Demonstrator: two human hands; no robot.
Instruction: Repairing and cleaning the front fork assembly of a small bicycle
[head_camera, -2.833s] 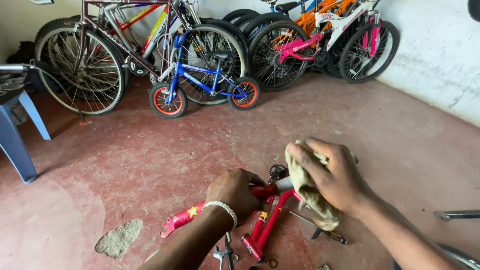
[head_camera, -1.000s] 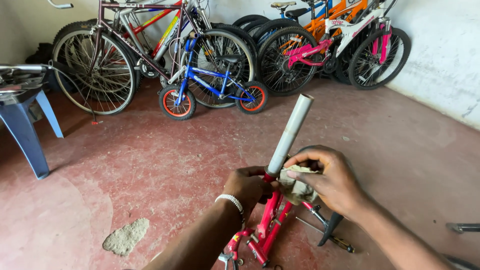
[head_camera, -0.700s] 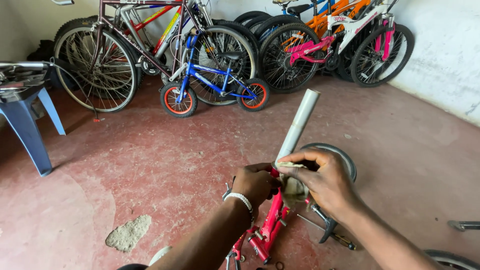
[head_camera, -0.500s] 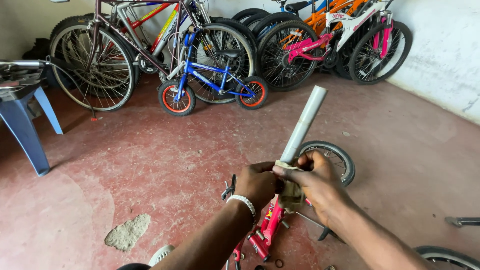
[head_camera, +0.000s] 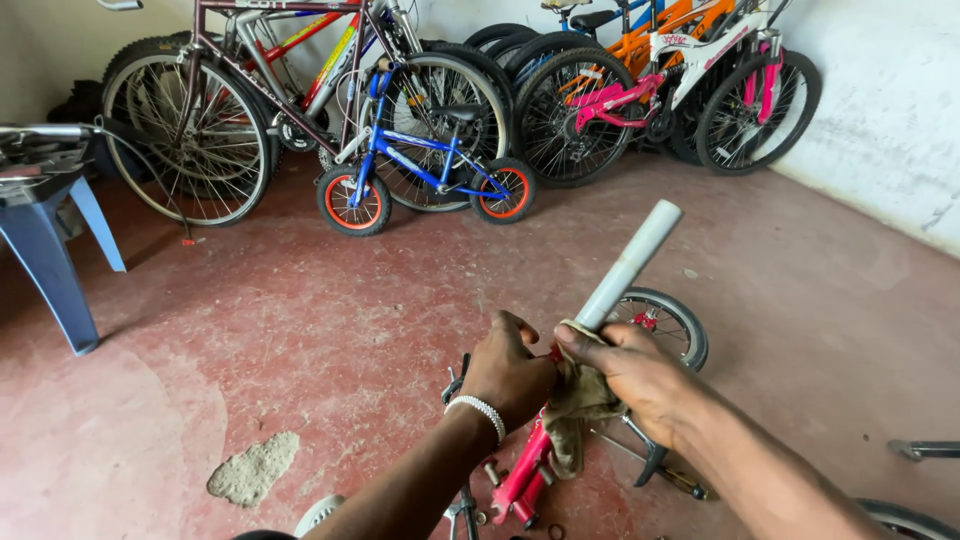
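Gripping the top of a small red bicycle frame with the left hand, fingers curled tight around it, a beaded white bracelet circling the wrist. Pinching a dirty beige rag against the base of a smooth grey tube with the right hand, thumb and fingers pressed together on the limp, crumpled cloth. Tube rising slanted toward the upper right, cylindrical and matte, its end open. Frame standing low over the rough, stained red concrete floor, near the bottom edge, with a small rubber-tyred wheel just behind the hands and loose metal parts lying beside the frame. Resting near the bottom left, a flat patch of dried grey cement. Standing at the left edge, a blue plastic stool. Leaning along the far wall, a row of bicycles, among them a small blue child's bicycle with orange-rimmed wheels and a large dark-framed bicycle with spoked wheels.
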